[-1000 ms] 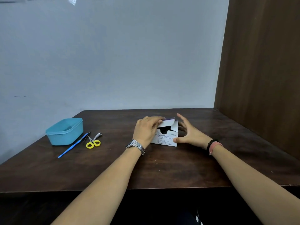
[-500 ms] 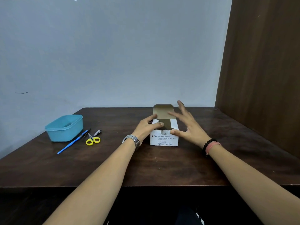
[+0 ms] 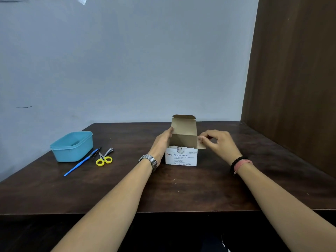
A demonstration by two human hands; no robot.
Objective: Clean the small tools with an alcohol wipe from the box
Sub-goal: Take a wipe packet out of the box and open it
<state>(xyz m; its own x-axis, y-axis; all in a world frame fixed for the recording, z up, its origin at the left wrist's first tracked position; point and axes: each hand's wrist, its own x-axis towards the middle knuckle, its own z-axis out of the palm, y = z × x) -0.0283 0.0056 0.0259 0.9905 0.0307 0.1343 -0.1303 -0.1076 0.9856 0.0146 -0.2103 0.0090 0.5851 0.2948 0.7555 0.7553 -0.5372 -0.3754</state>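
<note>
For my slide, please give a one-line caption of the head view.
Left hand steadies the open white cardboard alcohol-swab box while right hand pinches its brown side flap.

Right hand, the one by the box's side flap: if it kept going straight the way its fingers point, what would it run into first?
The right hand points leftward at the alcohol swab box, its fingertips already pinching the small side flap. Going on, it would likely push that flap into the open box, then meet the raised lid; depth is uncertain.
</note>
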